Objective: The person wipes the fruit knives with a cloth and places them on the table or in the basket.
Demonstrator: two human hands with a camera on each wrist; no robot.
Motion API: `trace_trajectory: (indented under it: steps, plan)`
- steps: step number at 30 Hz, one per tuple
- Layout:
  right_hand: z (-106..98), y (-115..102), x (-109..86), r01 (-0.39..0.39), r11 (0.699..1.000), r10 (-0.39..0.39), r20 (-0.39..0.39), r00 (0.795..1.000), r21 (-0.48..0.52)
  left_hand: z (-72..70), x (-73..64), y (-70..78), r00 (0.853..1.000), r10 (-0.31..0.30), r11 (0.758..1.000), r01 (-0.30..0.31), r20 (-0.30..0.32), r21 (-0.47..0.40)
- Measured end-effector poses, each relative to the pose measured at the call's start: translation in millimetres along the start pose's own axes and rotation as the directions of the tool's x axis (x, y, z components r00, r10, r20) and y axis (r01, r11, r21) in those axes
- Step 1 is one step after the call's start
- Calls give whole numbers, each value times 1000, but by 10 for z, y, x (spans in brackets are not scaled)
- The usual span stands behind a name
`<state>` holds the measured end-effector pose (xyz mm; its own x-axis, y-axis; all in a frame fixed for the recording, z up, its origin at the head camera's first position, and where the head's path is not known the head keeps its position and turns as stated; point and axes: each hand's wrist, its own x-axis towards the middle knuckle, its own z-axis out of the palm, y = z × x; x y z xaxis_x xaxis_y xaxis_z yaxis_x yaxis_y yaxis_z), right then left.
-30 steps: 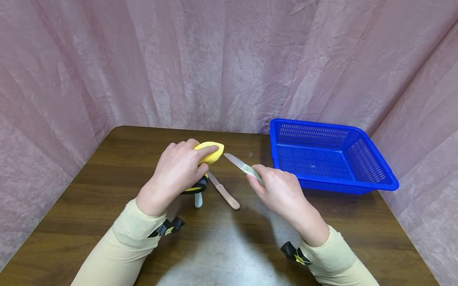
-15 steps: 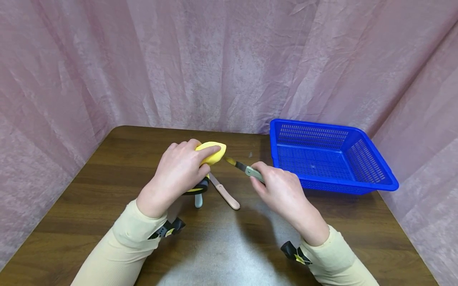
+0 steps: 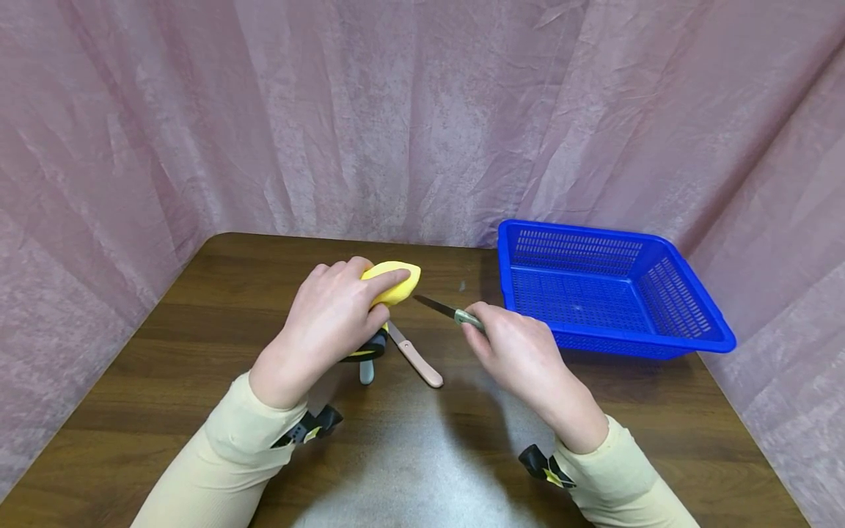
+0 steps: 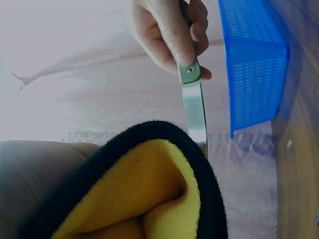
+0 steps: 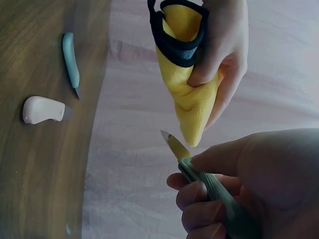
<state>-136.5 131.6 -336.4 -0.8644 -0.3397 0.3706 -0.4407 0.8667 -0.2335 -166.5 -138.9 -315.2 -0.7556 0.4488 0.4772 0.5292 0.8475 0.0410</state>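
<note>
My left hand (image 3: 323,323) grips a folded yellow cloth (image 3: 399,282) with dark edging, thumb and index finger pressing on it. In the right wrist view, the folded cloth (image 5: 192,107) tapers down to a point close to the blade. A small knife (image 3: 462,317) with a pale green handle is held by my right hand (image 3: 518,352), its blade pointing left at the cloth. Whether blade and cloth touch, I cannot tell. On the table below lie a pink-handled knife (image 3: 419,363) and a light-blue-handled knife (image 5: 71,59), partly hidden in the head view by the cloth.
A blue plastic basket (image 3: 614,341) with slotted walls stands at the back right of the wooden table (image 3: 218,293). Behind the table hangs a pink curtain (image 3: 396,125). Each wrist carries a small black strap-on camera.
The green-handled knife has turned in my right hand, its blade going from bright and broad to dark and narrow. My left hand and the cloth have shifted slightly right.
</note>
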Motion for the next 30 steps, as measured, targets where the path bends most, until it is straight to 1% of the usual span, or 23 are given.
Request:
trace_trajectory:
  steps: [5, 16, 22, 30]
  plan:
    - [-3, 0, -11, 14, 1000, -14, -5, 1000, 12, -18, -9, 21, 1000, 4, 1000, -4, -10, -4]
    - [-6, 11, -12, 40, 999, -40, -47, 998, 16, -44, -22, 57, 1000, 4, 1000, -4, -19, -11]
    - [10, 8, -7, 48, 999, -47, -70, 996, 18, -48, -28, 74, 999, 26, 1000, -26, -38, -2]
    - [16, 3, -9, 31, 999, -29, -76, 997, 25, -34, -35, 126, 997, 56, 998, -57, -50, 1]
